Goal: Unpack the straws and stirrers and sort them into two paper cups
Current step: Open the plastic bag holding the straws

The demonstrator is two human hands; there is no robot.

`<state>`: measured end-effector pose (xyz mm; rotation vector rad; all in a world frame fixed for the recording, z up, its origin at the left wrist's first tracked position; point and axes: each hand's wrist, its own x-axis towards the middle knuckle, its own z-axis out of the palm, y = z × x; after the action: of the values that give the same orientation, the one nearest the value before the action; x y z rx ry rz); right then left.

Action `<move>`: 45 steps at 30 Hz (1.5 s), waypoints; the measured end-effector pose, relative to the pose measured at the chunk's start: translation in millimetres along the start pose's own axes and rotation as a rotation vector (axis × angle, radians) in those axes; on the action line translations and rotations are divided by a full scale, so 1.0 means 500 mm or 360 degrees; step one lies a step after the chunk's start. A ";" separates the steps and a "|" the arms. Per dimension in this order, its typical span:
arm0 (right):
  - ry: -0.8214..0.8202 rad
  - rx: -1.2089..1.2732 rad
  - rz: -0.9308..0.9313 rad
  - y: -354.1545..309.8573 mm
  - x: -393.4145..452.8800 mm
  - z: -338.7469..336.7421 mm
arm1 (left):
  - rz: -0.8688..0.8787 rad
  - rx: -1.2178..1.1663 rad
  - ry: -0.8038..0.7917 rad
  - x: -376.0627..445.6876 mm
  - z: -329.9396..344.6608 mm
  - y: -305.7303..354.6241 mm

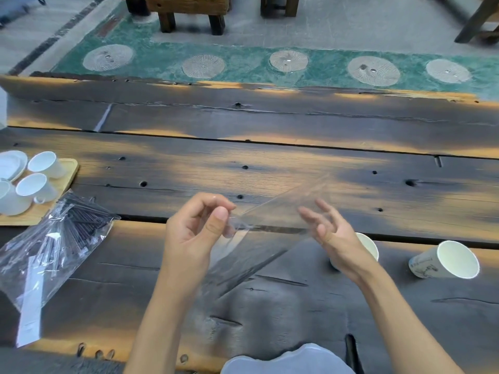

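My left hand (pixel 194 233) pinches the corner of a clear plastic wrapper (pixel 272 220) that stretches up and to the right, motion-blurred; what it contains is unclear. My right hand (pixel 330 234) hovers beside the wrapper with fingers spread, holding nothing. A paper cup (pixel 368 245) stands partly hidden behind my right hand. A second paper cup (pixel 445 261) with a printed side stands tilted at the right. A clear bag of dark stirrers or straws (pixel 58 238) lies on the table at the left.
A wooden tray (pixel 68 168) with white ceramic cups (pixel 44 164) and saucers sits at the far left. The table is dark, worn wooden planks (pixel 270 157). Wooden stools (pixel 189 12) stand on the floor beyond.
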<state>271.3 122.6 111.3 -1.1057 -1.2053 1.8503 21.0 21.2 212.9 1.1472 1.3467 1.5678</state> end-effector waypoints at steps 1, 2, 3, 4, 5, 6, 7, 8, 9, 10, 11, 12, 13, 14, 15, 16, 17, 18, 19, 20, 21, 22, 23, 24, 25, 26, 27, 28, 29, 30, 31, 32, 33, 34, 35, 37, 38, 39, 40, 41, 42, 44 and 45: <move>-0.0048 -0.0008 0.0042 0.014 0.007 0.006 | -0.0012 -0.0012 0.0020 0.001 -0.002 0.000; -0.0063 -0.0020 0.0045 0.026 0.013 0.011 | -0.0028 -0.0020 0.0047 0.002 -0.004 -0.001; -0.0052 -0.0046 0.0019 0.034 0.017 0.017 | -0.0049 -0.0033 0.0091 0.003 -0.007 -0.001; -0.0022 -0.0094 -0.0020 0.039 0.019 0.023 | -0.0072 -0.0050 0.0154 0.004 -0.011 -0.001; 0.0009 -0.0150 -0.0062 0.040 0.020 0.027 | -0.0093 -0.0067 0.0230 0.005 -0.016 -0.002; 0.0034 -0.0200 -0.0108 0.039 0.019 0.031 | -0.0112 -0.0082 0.0307 0.006 -0.022 -0.004; 0.0054 -0.0228 -0.0150 0.036 0.016 0.033 | -0.0132 -0.0089 0.0364 0.006 -0.030 -0.006; 0.0073 -0.0235 -0.0185 0.033 0.013 0.033 | -0.0148 -0.0086 0.0398 0.006 -0.038 -0.009; 0.0088 -0.0242 -0.0215 0.028 0.008 0.032 | -0.0165 -0.0078 0.0412 0.005 -0.045 -0.012; 0.0095 -0.0261 -0.0238 0.023 0.004 0.031 | -0.0177 -0.0065 0.0416 0.003 -0.051 -0.015; 0.0096 -0.0282 -0.0250 0.017 -0.001 0.030 | -0.0186 -0.0056 0.0413 0.001 -0.057 -0.018; 0.0097 -0.0294 -0.0256 0.012 -0.005 0.029 | -0.0194 -0.0053 0.0408 -0.001 -0.061 -0.021; 0.0102 -0.0295 -0.0266 0.007 -0.011 0.028 | -0.0200 -0.0054 0.0404 -0.002 -0.064 -0.024; 0.0110 -0.0290 -0.0281 0.002 -0.016 0.028 | -0.0203 -0.0057 0.0404 -0.003 -0.065 -0.027; 0.0120 -0.0284 -0.0295 -0.002 -0.022 0.027 | -0.0205 -0.0068 0.0411 -0.004 -0.066 -0.031; 0.0132 -0.0292 -0.0305 -0.006 -0.027 0.026 | -0.0207 -0.0088 0.0429 -0.003 -0.065 -0.034; 0.0147 -0.0315 -0.0310 -0.009 -0.031 0.026 | -0.0209 -0.0115 0.0459 -0.003 -0.065 -0.038; 0.0167 -0.0342 -0.0308 -0.013 -0.035 0.027 | -0.0213 -0.0143 0.0493 -0.001 -0.064 -0.041; 0.0193 -0.0355 -0.0302 -0.015 -0.038 0.028 | -0.0223 -0.0171 0.0524 0.000 -0.063 -0.043; 0.0227 -0.0363 -0.0298 -0.016 -0.041 0.027 | -0.0240 -0.0205 0.0551 0.000 -0.061 -0.046; 0.0254 -0.0368 -0.0295 -0.017 -0.043 0.028 | -0.0261 -0.0241 0.0572 0.001 -0.058 -0.047; 0.0278 -0.0373 -0.0292 -0.017 -0.045 0.029 | -0.0287 -0.0267 0.0595 0.001 -0.057 -0.050; 0.0294 -0.0373 -0.0288 -0.019 -0.047 0.031 | -0.0323 -0.0294 0.0623 0.002 -0.056 -0.053; 0.0302 -0.0379 -0.0284 -0.022 -0.048 0.032 | -0.0374 -0.0342 0.0665 0.002 -0.056 -0.058; 0.0306 -0.0397 -0.0284 -0.023 -0.049 0.032 | -0.0438 -0.0418 0.0706 0.002 -0.057 -0.062; 0.0299 -0.0412 -0.0286 -0.026 -0.050 0.031 | -0.0500 -0.0490 0.0738 0.002 -0.060 -0.066; 0.0286 -0.0410 -0.0283 -0.028 -0.052 0.030 | -0.0537 -0.0517 0.0760 0.003 -0.065 -0.068; 0.0264 -0.0396 -0.0272 -0.031 -0.053 0.028 | -0.0541 -0.0501 0.0764 0.004 -0.070 -0.068; 0.0246 -0.0390 -0.0255 -0.033 -0.055 0.026 | -0.0519 -0.0450 0.0755 0.005 -0.076 -0.067; 0.0236 -0.0395 -0.0235 -0.035 -0.057 0.022 | -0.0489 -0.0358 0.0744 0.006 -0.081 -0.065; 0.0233 -0.0399 -0.0218 -0.038 -0.059 0.020 | -0.0455 -0.0214 0.0727 0.006 -0.084 -0.059; 0.0231 -0.0396 -0.0209 -0.040 -0.061 0.018 | -0.0408 -0.0013 0.0696 0.006 -0.086 -0.054; 0.0226 -0.0392 -0.0211 -0.042 -0.063 0.018 | -0.0334 0.0227 0.0635 0.005 -0.086 -0.048; 0.0220 -0.0387 -0.0219 -0.044 -0.064 0.020 | -0.0218 0.0509 0.0535 0.005 -0.083 -0.043; 0.0217 -0.0381 -0.0227 -0.045 -0.065 0.025 | -0.0061 0.0810 0.0401 0.004 -0.080 -0.039; 0.0219 -0.0361 -0.0233 -0.047 -0.065 0.037 | 0.0262 0.1339 0.0064 0.001 -0.065 -0.036; 0.0217 -0.0350 -0.0232 -0.048 -0.065 0.043 | 0.0356 0.1519 -0.0080 0.000 -0.057 -0.039; 0.0212 -0.0344 -0.0234 -0.050 -0.066 0.048 | 0.0403 0.1632 -0.0186 -0.001 -0.049 -0.041; 0.0199 -0.0343 -0.0238 -0.052 -0.067 0.051 | 0.0423 0.1697 -0.0259 -0.001 -0.042 -0.045; 0.0183 -0.0342 -0.0245 -0.054 -0.068 0.054 | 0.0446 0.1734 -0.0302 0.001 -0.035 -0.046; 0.0169 -0.0334 -0.0250 -0.056 -0.069 0.057 | 0.0474 0.1754 -0.0323 0.003 -0.030 -0.048; 0.0163 -0.0317 -0.0257 -0.061 -0.071 0.058 | 0.0553 0.1763 -0.0323 0.008 -0.023 -0.052; 0.0164 -0.0317 -0.0261 -0.063 -0.072 0.058 | 0.0593 0.1766 -0.0320 0.010 -0.020 -0.054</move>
<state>262.9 92.3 157.4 -1.1567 -1.3988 1.5575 9.7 27.2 186.5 2.2343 1.9927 0.7970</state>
